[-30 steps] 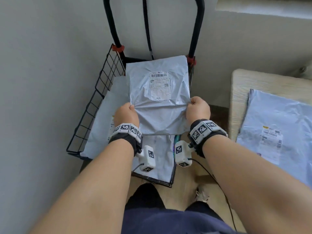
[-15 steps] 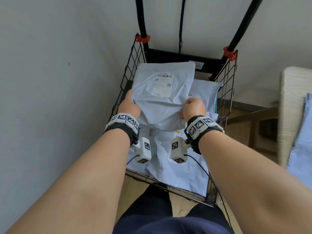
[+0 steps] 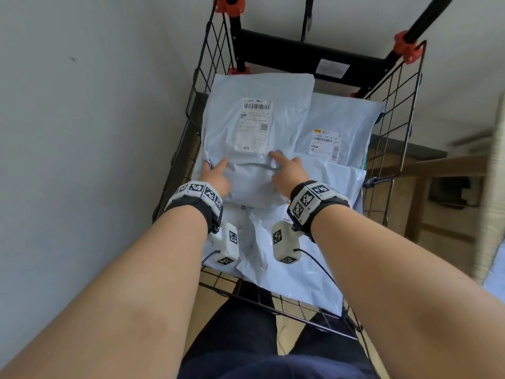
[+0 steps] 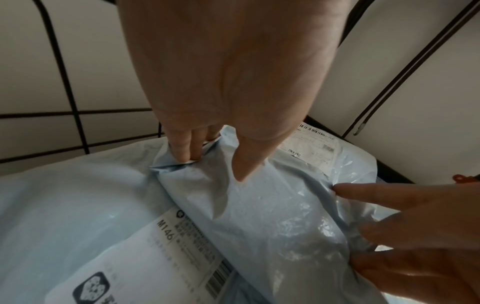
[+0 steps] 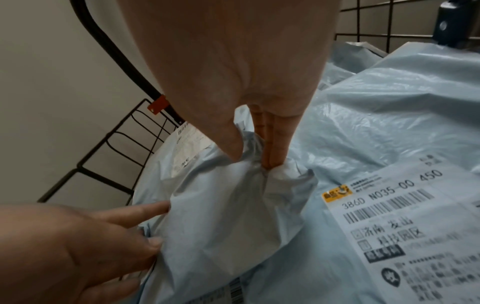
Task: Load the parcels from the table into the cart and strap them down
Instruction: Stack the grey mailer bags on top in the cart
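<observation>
A black wire cart [image 3: 393, 110] stands against a pale wall [image 3: 90, 119], its basket filled with grey-blue plastic mailer parcels. The top parcel [image 3: 254, 127] lies flat along the basket's left side, its white shipping label [image 3: 255, 124] facing up and its far edge near the black crossbar [image 3: 300, 54] of the cart's frame. Beside it to the right lies a second parcel [image 3: 347, 124] bearing a label with a yellow logo [image 3: 325, 144], partly overlapped by the top one. More parcels [image 3: 295, 272] are spread beneath them toward the basket's near rim, one marked M146 in the left wrist view. Orange clips [image 3: 407, 49] sit on the frame's uprights.

The person's left hand [image 3: 216, 177] pinches the top parcel's left edge, fingers tucked under the plastic with the thumb on top, as the left wrist view shows. The right hand [image 3: 287, 173] pinches a bunched fold at the parcel's right edge between thumb and fingers, clamped on the plastic; how firmly either hand grips is hard to judge. Both hands hold the parcel's near half, which appears to rest on the pile. Both wrists wear bands with black-and-white markers [image 3: 306, 201]. The edge of a light wooden bench [image 3: 494, 214] shows, blurred, at far right.
</observation>
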Demonstrator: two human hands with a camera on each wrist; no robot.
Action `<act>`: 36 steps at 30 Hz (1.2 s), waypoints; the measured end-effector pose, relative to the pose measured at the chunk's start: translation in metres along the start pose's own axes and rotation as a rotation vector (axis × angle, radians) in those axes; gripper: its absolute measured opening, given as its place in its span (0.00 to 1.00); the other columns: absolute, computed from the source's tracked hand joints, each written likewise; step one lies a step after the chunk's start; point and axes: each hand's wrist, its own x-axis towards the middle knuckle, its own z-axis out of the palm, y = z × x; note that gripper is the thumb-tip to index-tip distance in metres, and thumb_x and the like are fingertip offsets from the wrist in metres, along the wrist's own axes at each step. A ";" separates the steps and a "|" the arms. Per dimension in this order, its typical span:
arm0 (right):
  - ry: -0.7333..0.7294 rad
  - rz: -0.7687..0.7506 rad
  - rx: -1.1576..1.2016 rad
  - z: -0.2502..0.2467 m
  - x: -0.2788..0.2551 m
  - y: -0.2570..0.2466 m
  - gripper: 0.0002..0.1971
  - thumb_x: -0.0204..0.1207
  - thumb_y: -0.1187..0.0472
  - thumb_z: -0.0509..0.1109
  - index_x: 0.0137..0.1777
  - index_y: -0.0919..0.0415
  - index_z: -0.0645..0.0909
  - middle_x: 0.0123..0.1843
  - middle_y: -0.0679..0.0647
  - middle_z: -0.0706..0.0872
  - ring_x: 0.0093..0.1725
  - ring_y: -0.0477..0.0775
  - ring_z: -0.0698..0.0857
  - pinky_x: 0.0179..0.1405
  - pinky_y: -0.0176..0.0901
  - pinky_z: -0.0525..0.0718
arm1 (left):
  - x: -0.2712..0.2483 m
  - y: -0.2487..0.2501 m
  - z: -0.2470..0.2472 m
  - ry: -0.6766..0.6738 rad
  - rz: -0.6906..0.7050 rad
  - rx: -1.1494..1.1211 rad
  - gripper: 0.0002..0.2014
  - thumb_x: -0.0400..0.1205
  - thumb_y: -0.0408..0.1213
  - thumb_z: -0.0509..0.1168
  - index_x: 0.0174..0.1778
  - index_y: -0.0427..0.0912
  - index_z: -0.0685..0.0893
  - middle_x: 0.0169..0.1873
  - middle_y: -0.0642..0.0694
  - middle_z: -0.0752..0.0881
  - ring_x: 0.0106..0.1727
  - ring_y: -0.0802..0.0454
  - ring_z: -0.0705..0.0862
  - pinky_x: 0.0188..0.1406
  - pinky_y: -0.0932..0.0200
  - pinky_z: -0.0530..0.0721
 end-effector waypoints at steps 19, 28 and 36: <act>0.080 0.067 0.123 -0.023 -0.032 0.005 0.29 0.79 0.71 0.56 0.79 0.51 0.68 0.74 0.58 0.76 0.61 0.58 0.81 0.61 0.45 0.80 | -0.058 0.033 -0.021 0.129 -0.039 0.017 0.27 0.85 0.34 0.53 0.82 0.47 0.60 0.82 0.38 0.53 0.77 0.36 0.68 0.71 0.48 0.71; 0.393 0.018 0.442 -0.088 -0.086 0.043 0.24 0.79 0.73 0.51 0.66 0.56 0.82 0.64 0.59 0.84 0.49 0.56 0.81 0.43 0.41 0.76 | -0.108 0.100 0.002 0.248 0.144 0.036 0.25 0.83 0.30 0.53 0.78 0.43 0.67 0.77 0.39 0.64 0.72 0.38 0.73 0.67 0.50 0.74; 0.627 0.080 0.583 -0.158 -0.135 0.133 0.21 0.78 0.70 0.55 0.63 0.57 0.84 0.59 0.55 0.86 0.52 0.55 0.83 0.52 0.40 0.79 | -0.155 0.194 0.057 0.296 0.342 0.039 0.23 0.82 0.29 0.53 0.75 0.40 0.73 0.76 0.39 0.69 0.71 0.39 0.75 0.68 0.50 0.76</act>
